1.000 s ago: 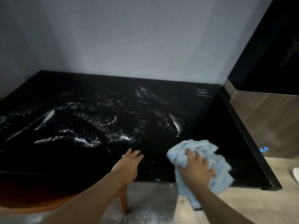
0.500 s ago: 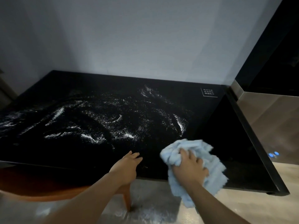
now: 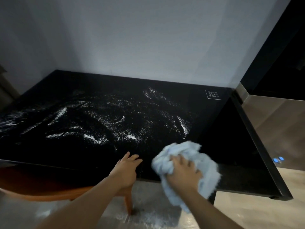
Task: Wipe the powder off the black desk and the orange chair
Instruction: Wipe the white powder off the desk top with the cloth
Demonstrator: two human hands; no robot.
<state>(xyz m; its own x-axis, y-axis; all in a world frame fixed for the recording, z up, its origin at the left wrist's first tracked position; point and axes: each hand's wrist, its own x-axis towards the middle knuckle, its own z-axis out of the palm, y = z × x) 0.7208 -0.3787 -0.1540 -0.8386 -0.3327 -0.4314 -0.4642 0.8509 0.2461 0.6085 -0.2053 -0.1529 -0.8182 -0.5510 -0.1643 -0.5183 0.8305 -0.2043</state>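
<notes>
The right hand [image 3: 181, 173] has slid its gripped blue cloth [image 3: 194, 162] leftward toward the powder [image 3: 118, 123]; flat left hand [image 3: 126, 171] braces the black desk [image 3: 231, 146].

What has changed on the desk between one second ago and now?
The right hand, gripping the light blue cloth, has slid the cloth leftward along the near edge of the black desk. The left hand stays flat on that edge. The white powder streaks farther back look untouched.

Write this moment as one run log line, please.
right hand: grips blue cloth on black desk | left hand: rests on desk | powder: remains
</notes>
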